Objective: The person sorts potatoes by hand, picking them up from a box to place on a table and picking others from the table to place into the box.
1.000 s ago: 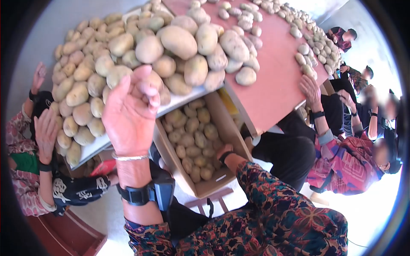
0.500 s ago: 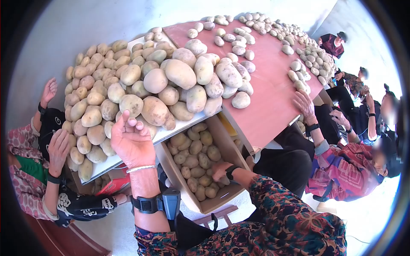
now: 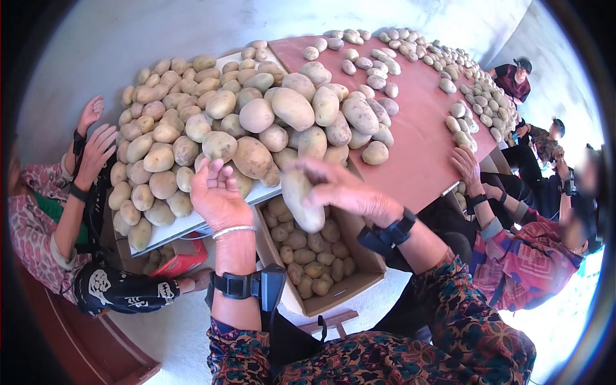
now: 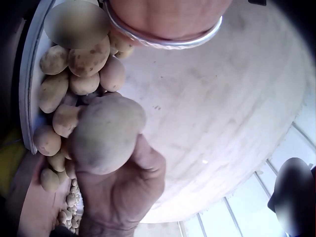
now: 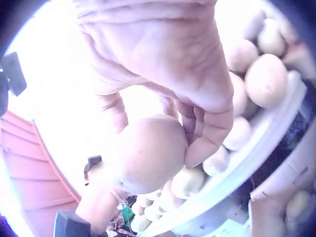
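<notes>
A long potato (image 3: 303, 200) is gripped by the right hand (image 3: 346, 189) above the front edge of the heap, over the cardboard box (image 3: 369, 260). In the right wrist view the fingers and thumb of the right hand (image 5: 163, 74) hold that potato (image 5: 154, 153). The left wrist view also shows the potato (image 4: 109, 133) in the right hand (image 4: 121, 192). Palm up, the left hand (image 3: 221, 197) is held beside the potato heap (image 3: 163, 154), its fingers loosely bent with nothing in them. Potatoes (image 3: 314, 253) fill much of the box below.
A reddish board (image 3: 417, 138) bears more scattered potatoes (image 3: 375, 153). People sit on both sides; at the left, a raised hand (image 3: 96, 154) is near the heap, and at the right, another hand (image 3: 467, 168) rests at the board's edge. A red box (image 3: 186, 255) stands under the table.
The right hand has come up out of the cardboard box and now holds a long potato near the left hand. The left hand stays raised and empty. The head view has shifted.
</notes>
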Demonstrator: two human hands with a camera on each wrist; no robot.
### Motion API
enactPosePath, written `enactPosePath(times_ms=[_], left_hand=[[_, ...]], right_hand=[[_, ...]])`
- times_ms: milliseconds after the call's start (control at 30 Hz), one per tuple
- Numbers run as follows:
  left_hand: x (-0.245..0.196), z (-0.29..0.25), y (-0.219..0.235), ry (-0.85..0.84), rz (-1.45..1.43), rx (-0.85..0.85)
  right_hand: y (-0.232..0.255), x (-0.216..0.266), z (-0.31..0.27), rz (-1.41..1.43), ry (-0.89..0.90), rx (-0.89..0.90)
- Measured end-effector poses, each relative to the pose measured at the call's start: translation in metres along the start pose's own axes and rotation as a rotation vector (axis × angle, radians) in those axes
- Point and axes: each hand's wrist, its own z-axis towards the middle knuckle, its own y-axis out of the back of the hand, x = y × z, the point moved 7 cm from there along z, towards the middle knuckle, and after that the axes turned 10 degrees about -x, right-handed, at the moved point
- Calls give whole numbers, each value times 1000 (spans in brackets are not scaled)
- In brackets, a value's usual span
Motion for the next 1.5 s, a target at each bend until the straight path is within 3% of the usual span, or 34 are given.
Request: enactPosePath(times_ms=[167,367,467,600,833,900,933,1000,1133,1200,1267,1333,1367,1400,1433,1500], left_hand=[[-8,0,4,-157,77,-100],[-29,-2,8,-333,187,-155],[-46,0,13,-390,146,-196],[-62,6,15,-400,53,-212],[-70,14,15,-333,41,-159],[-68,16,8,-312,92,-69],[-68,14,6,-315,89,-64],[-67,9,1,-328,149,-66],[-66,19,3,-333,208,-25],[-66,23,7,-357,215,-45],[-64,39,16,-365,215,-47],[-65,61,20,-459,601,-12],[-64,59,20,-449,515,-8],[-63,55,22,-426,434,-3],[-65,55,20,-406,316,5],[-71,51,18,-506,246,54]], right_hand=[[4,90,44,-312,343,-264],[-22,142,90,-638,514,-443],[-35,147,104,-500,566,-459],[-64,147,109,-387,382,-331],[-103,132,132,-536,363,-306],[-116,122,145,-1013,530,-443],[-116,119,147,-1013,536,-446],[-117,105,153,-1043,364,-277],[-90,100,130,-1020,271,-259],[-72,109,105,-904,474,-399],[-60,101,86,-824,545,-405],[-43,99,47,-752,681,-470],[-37,95,30,-792,597,-428],[-33,92,16,-729,670,-374],[-28,82,4,-651,594,-302],[-20,60,-12,-496,543,-151]])
